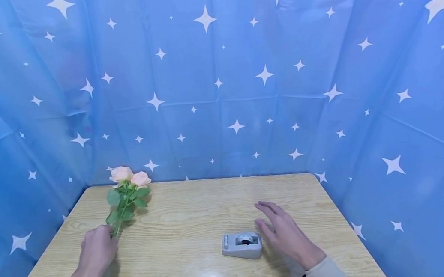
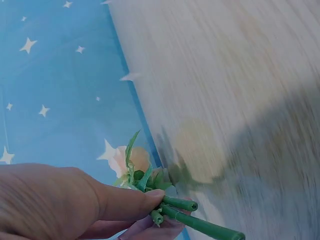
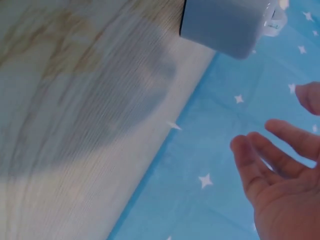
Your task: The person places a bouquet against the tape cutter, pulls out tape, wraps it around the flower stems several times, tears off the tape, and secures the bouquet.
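Note:
My left hand (image 1: 98, 250) grips two pale pink roses (image 1: 122, 174) by their green stems, over the left side of the table. In the left wrist view the thumb and fingers pinch the stems (image 2: 202, 224), whose cut ends stick out past the thumb. The blooms point away toward the table's far edge. My right hand (image 1: 286, 232) hangs beside a grey tape dispenser (image 1: 242, 251), its fingers loosely spread and holding nothing. A roll of tape (image 1: 246, 239) sits in the dispenser. The right wrist view shows the dispenser (image 3: 225, 25) apart from the fingers.
The light wood-grain table (image 1: 181, 218) has rounded far corners. A blue curtain (image 1: 218, 91) with white stars surrounds it at the back and both sides. Bright glare lies on the table's near middle.

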The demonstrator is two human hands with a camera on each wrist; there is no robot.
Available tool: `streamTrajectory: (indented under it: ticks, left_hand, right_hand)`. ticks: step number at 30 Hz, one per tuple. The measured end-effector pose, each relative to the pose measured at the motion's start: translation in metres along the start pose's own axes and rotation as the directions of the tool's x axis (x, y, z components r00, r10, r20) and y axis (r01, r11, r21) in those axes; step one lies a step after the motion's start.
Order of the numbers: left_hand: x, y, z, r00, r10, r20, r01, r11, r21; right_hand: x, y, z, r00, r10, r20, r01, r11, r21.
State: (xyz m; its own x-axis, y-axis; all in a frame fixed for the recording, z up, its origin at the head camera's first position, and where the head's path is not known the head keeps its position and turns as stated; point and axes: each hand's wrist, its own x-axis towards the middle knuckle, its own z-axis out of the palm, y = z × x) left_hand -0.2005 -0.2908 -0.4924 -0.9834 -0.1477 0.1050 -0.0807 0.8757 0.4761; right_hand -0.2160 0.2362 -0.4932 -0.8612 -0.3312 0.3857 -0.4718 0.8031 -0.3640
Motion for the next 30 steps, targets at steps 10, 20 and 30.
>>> streamTrajectory:
  ticks: [10,20,30]
  left_hand:
    - [-0.008,0.019,0.007,0.998,0.052,-0.027,-0.053,0.998,-0.019]
    - [-0.01,0.034,0.014,0.996,0.086,-0.014,-0.086,0.996,-0.017]
    - [-0.014,0.051,0.024,0.995,0.104,0.004,-0.104,0.994,-0.045]
  right_hand:
    - [0.006,-0.009,0.004,0.999,0.007,0.047,-0.008,1.0,0.015]
    - [0.012,-0.015,0.007,0.998,-0.022,0.066,0.021,1.0,0.013]
    - [0.017,-0.024,0.012,0.995,-0.033,0.092,0.031,0.999,0.021]
